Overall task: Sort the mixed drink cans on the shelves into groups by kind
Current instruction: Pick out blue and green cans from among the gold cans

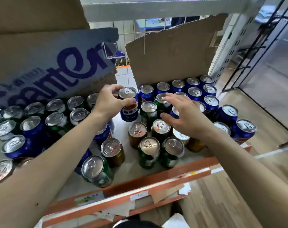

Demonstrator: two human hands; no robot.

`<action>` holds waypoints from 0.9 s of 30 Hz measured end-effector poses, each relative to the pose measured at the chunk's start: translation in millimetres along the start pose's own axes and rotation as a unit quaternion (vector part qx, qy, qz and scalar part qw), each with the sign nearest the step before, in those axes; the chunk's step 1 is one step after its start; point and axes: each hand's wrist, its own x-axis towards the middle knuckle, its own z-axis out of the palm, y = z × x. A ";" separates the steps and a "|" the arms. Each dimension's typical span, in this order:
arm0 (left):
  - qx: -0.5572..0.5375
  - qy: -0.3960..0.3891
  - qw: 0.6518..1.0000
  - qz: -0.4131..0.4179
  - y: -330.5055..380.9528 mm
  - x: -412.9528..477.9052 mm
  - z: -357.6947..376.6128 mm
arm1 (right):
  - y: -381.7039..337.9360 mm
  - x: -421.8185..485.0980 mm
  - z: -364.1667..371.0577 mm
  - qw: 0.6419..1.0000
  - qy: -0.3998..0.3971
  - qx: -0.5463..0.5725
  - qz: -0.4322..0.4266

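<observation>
Many drink cans stand on a white shelf (123,127) with an orange front rail. My left hand (109,102) grips a blue cola can (129,109) by its upper rim, near the shelf's middle. My right hand (184,116) hovers with fingers spread over blue and green cans just right of it, holding nothing. A group of blue cans (209,91) fills the back right. Green cans (148,152) and gold cans (137,134) stand in front. Green and blue cans (56,120) are mixed on the left.
A torn cardboard sheet (169,58) stands behind the blue cans. A printed cardboard box flap (54,66) leans at the back left. The orange rail (140,186) carries paper labels. Wooden floor (238,186) lies to the right.
</observation>
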 end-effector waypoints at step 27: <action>0.153 -0.022 0.978 -0.137 -11.3 -5.3 58.0 | 79.3 72.8 8.4 0.982 -0.131 -0.039 -0.128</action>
